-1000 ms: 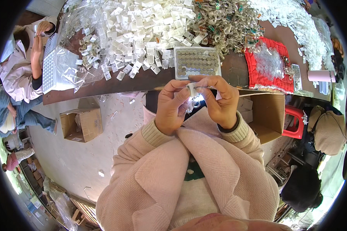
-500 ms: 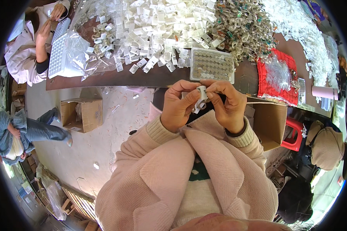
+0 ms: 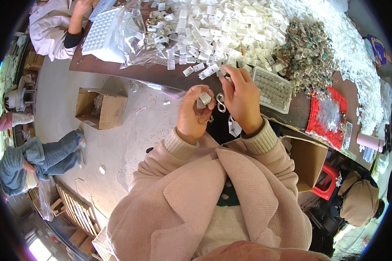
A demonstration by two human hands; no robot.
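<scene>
My left hand [image 3: 193, 114] is closed around a small white plastic casing [image 3: 203, 99], with its fingers curled toward my palm. Farther forward, my right hand [image 3: 241, 96] has thumb and forefinger pinched at the near edge of the heap, on a small white plastic piece [image 3: 227, 77] that they partly hide. Between my hands hangs a shiny looped piece [image 3: 221, 103]; which hand carries it I cannot tell. Below my right palm dangles another white piece [image 3: 234, 127]. The big heap of white plastic casings [image 3: 231, 28] lies just beyond my fingertips.
A clear tray of round discs [image 3: 272, 89] sits right of my right hand. Beyond are a heap of clear loops [image 3: 311, 54] and a red cloth [image 3: 329, 115]. White foam trays [image 3: 103, 39] stand left, near a co-worker's arm [image 3: 77, 21]. Cardboard boxes [image 3: 111, 115] are on the floor.
My hands have come apart. My right hand has reached forward to the heap's edge, while my left keeps a white casing. The view has turned, shifting the table rightward.
</scene>
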